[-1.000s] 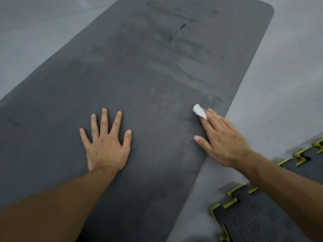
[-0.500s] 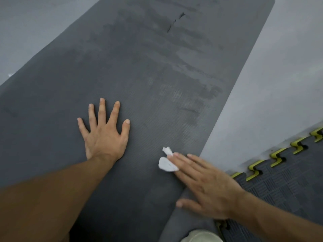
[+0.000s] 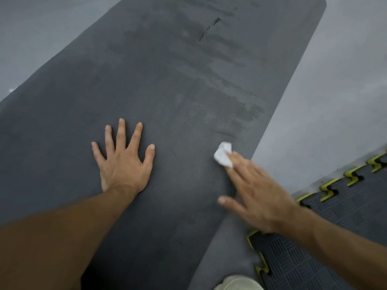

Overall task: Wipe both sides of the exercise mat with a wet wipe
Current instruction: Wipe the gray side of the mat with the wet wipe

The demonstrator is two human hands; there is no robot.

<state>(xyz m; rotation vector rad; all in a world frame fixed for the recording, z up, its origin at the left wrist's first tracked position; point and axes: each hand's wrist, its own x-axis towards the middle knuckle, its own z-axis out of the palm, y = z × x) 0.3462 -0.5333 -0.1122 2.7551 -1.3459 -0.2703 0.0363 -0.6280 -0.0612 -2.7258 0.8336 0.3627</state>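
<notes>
From the head camera we see the dark grey exercise mat [image 3: 167, 80] lying flat on the grey floor [image 3: 335, 80], running from lower left to upper right, its far half marked with darker streaks. Our left hand [image 3: 123, 164] lies palm down near the mat's middle, fingers spread and holding nothing. Our right hand [image 3: 255, 191], slightly blurred, reaches in over the mat's right edge with fingers straight, their tips pressing the crumpled white wet wipe [image 3: 223, 154] onto the mat, well to the right of the left hand, with black-and-yellow foam tiles [image 3: 345, 206] beneath the wrist.
</notes>
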